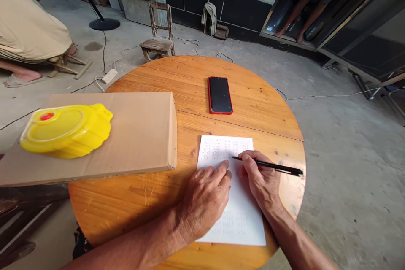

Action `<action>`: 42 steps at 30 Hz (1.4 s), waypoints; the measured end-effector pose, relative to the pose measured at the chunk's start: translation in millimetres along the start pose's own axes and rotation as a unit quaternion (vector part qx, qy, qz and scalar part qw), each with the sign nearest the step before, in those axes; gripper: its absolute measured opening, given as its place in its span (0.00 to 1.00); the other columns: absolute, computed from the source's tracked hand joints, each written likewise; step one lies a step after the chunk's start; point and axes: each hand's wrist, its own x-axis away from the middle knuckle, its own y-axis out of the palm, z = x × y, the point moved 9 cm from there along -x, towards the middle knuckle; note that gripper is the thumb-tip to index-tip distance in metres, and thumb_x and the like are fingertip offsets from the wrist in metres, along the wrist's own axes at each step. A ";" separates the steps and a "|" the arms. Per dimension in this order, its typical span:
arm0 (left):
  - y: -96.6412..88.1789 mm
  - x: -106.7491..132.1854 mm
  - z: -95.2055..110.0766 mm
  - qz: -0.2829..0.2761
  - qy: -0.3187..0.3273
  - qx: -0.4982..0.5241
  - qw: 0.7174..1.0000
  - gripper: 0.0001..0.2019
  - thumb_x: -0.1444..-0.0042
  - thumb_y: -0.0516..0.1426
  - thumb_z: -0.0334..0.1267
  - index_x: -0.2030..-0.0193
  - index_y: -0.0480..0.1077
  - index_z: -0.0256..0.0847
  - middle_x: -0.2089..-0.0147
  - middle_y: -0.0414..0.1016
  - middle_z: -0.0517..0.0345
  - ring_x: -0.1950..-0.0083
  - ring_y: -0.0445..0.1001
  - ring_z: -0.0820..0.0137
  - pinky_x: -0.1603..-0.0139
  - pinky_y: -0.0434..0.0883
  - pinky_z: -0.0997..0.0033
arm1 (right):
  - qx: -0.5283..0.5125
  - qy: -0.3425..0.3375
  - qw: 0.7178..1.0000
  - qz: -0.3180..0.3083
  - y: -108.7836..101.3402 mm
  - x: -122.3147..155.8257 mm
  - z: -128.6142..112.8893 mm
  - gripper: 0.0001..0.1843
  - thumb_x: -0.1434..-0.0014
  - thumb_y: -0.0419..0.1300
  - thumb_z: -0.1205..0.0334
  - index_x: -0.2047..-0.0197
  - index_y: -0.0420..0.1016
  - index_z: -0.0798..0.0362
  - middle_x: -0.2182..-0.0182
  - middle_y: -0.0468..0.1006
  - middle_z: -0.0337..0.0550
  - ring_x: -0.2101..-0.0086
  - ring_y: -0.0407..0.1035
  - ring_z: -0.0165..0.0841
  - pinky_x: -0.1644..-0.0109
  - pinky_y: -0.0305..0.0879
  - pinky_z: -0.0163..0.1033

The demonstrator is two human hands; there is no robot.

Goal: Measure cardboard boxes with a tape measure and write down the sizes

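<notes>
A white sheet of paper (234, 202) lies on the round wooden table, with rows of small handwritten figures near its top and fainter ones near the bottom. My right hand (262, 177) is closed around a black pen (278, 166). The pen's tip points left, at or just above the paper beside the upper rows; I cannot tell if it touches. Resting on the sheet's left side is my left hand (207, 198), holding nothing, its index finger reaching toward the writing and its other fingers loosely bent. It covers part of the page.
A red-cased phone (220, 95) lies beyond the paper on the table (259, 97). To the left, a cardboard box (142, 135) overhangs the table edge, bearing a yellow plastic case (69, 130) with a red button. A small wooden chair (158, 44) stands behind. People's legs show at both sides.
</notes>
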 end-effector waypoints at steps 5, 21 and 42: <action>-1.6 -0.1 0.9 -0.006 -0.002 0.000 1.000 0.12 0.39 0.53 0.29 0.50 0.71 0.37 0.40 0.73 0.52 0.58 0.75 0.61 0.59 0.75 0.56 | -0.081 0.005 0.995 0.063 -10.1 -4.4 2.8 0.11 0.36 0.58 0.53 0.65 0.74 0.51 0.83 0.69 0.33 0.81 0.62 0.29 0.74 0.59 0.35; -12.9 8.8 10.4 -0.075 -0.028 -0.036 0.996 0.08 0.42 0.58 0.33 0.55 0.73 0.37 0.40 0.72 0.48 0.49 0.73 0.56 0.49 0.73 0.52 | -0.133 0.022 0.990 0.047 -7.6 -19.6 6.8 0.19 0.40 0.60 0.44 0.60 0.74 0.53 0.72 0.76 0.41 0.71 0.70 0.34 0.66 0.70 0.40; 15.6 83.8 21.6 0.095 0.070 -0.146 0.982 0.27 0.49 0.57 0.34 0.40 0.69 0.50 0.35 0.69 0.53 0.37 0.68 0.55 0.39 0.64 0.55 | 0.330 -0.271 0.901 -0.075 0.8 14.3 -50.0 0.21 0.41 0.55 0.73 0.47 0.75 0.49 0.49 0.75 0.53 0.52 0.70 0.44 0.48 0.65 0.48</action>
